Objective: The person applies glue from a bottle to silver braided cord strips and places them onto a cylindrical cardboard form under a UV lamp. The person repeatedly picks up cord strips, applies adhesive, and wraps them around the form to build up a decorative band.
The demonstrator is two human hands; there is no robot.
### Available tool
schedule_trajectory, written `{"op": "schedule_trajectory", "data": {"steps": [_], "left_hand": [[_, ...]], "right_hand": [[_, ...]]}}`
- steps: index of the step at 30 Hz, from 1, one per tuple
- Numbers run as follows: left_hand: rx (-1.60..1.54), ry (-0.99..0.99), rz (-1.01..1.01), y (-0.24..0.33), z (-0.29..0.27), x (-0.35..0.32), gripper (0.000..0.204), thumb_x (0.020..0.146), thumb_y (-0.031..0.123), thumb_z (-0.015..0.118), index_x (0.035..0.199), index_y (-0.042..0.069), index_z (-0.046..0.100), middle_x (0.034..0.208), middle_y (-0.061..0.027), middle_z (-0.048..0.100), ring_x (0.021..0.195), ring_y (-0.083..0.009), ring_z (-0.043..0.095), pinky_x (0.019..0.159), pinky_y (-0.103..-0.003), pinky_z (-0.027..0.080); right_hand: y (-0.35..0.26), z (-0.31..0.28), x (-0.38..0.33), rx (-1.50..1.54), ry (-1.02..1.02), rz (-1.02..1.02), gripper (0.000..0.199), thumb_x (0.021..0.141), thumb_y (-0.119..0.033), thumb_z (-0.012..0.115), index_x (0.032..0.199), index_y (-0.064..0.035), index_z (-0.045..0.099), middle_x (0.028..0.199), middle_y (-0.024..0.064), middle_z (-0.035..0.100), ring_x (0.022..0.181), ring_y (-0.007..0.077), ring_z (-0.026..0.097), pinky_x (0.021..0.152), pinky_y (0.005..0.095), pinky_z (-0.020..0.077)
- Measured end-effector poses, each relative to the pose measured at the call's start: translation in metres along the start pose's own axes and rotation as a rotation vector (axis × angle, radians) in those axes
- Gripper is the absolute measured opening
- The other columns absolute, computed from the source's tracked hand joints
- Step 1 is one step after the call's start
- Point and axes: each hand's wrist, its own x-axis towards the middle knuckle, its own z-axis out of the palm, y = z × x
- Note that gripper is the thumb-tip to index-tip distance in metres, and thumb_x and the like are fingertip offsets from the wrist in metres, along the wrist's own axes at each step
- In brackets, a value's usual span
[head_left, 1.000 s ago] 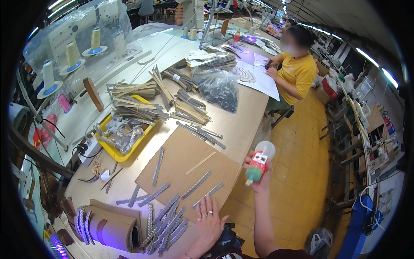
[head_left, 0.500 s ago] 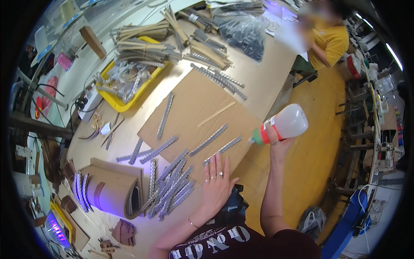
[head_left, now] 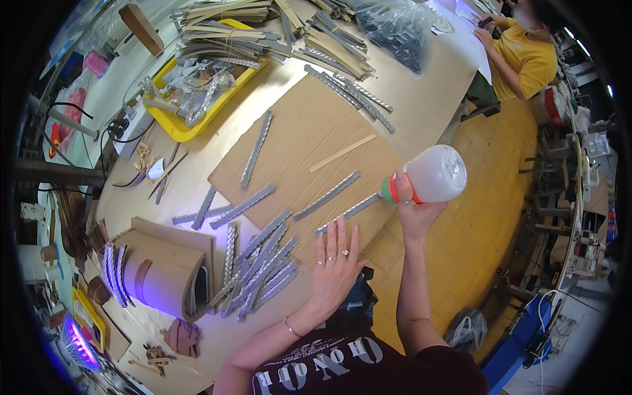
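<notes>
My right hand [head_left: 419, 214] grips a translucent white squeeze bottle [head_left: 440, 174] with a red band and green collar. The bottle lies tilted, its nozzle down at the far right end of a grey braided strip [head_left: 361, 206]. At that strip's other end rest the fingertips of my left hand [head_left: 336, 271], which lies flat with fingers stretched and holds nothing. The strip lies on a sheet of brown cardboard [head_left: 289, 141]. Another braided strip [head_left: 327, 196] lies just beyond it, and a thin beige strip [head_left: 342, 153] farther off. A pile of braided strips [head_left: 260, 280] is left of my left hand.
A yellow tray [head_left: 185, 136] of scraps stands far left, with bundles of strips [head_left: 230, 43] behind it. A curved cardboard holder [head_left: 164, 276] stands at left, near a purple-lit lamp [head_left: 79, 342]. A person in yellow [head_left: 526, 62] sits beyond the table's far right.
My right hand has brought the bottle slightly left, and its nozzle now meets the strip's end. My left hand stays by the same strip. The view has shifted; the other person's arms now show.
</notes>
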Motion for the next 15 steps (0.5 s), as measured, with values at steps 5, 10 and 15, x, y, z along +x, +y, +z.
{"op": "schedule_trajectory", "data": {"steps": [5,10,15], "left_hand": [[-0.051,0.002,-0.006,0.001,-0.001,0.001,0.08,0.083,0.052,0.063,0.145,0.006,0.04,0.153,-0.0236,0.03,0.143,-0.0378,0.026,0.115,-0.049,0.021],[-0.028,0.011,0.014,-0.002,0.0,0.0,0.08,0.082,0.052,0.064,0.144,0.007,0.041,0.153,-0.0236,0.03,0.143,-0.0379,0.026,0.116,-0.049,0.02],[-0.059,0.017,0.007,-0.001,0.0,0.001,0.08,0.082,0.051,0.064,0.144,0.006,0.041,0.152,-0.0239,0.029,0.143,-0.0381,0.026,0.116,-0.05,0.02]], "right_hand": [[-0.008,0.014,-0.024,0.055,-0.012,-0.079,0.03,0.074,-0.02,0.085,0.088,-0.0003,0.067,0.079,0.0058,0.068,0.071,0.0161,0.065,0.068,0.0296,0.0521],[-0.006,0.014,-0.025,-0.007,0.028,-0.159,0.031,0.073,-0.018,0.085,0.09,0.0003,0.066,0.083,0.0066,0.068,0.073,0.0161,0.065,0.069,0.0304,0.0521],[-0.006,0.008,-0.02,0.059,0.023,-0.049,0.03,0.074,-0.016,0.084,0.092,-0.0001,0.065,0.084,0.0066,0.068,0.077,0.0159,0.065,0.072,0.03,0.0515]]}}
